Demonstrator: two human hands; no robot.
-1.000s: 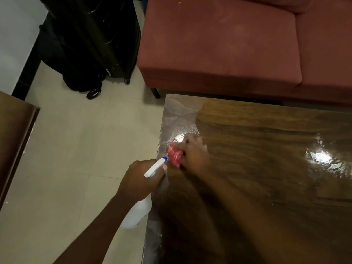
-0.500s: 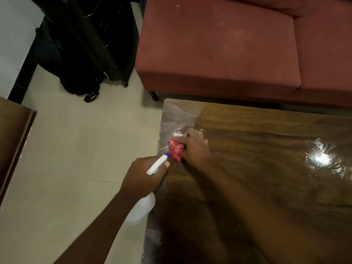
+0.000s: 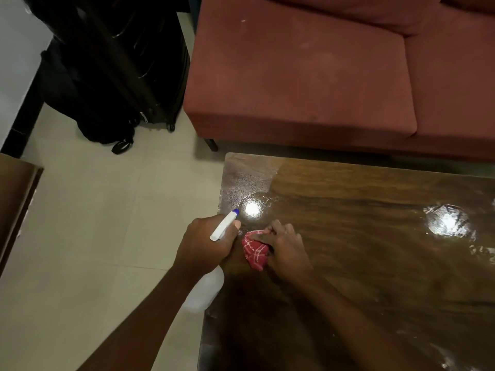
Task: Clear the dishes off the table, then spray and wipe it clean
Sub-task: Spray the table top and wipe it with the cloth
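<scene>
Left hand (image 3: pixel 206 249), fingers wrapped around the neck of a white spray bottle (image 3: pixel 205 289), nozzle aimed across the near-left corner of the wooden table (image 3: pixel 375 277). Just beside it, right hand (image 3: pixel 288 253), fingers curled and pressed onto a crumpled red cloth (image 3: pixel 254 250) lying on the wet, glossy tabletop. Beyond the table: a red sofa (image 3: pixel 308 84); farther left, black luggage (image 3: pixel 115 70) on the tiled floor (image 3: pixel 93 223).

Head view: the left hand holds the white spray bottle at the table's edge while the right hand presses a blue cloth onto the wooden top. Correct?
Not quite. In the head view the cloth under the right hand is red with white lines, not blue. The rest stands: the left hand holds the spray bottle at the table edge.
</scene>
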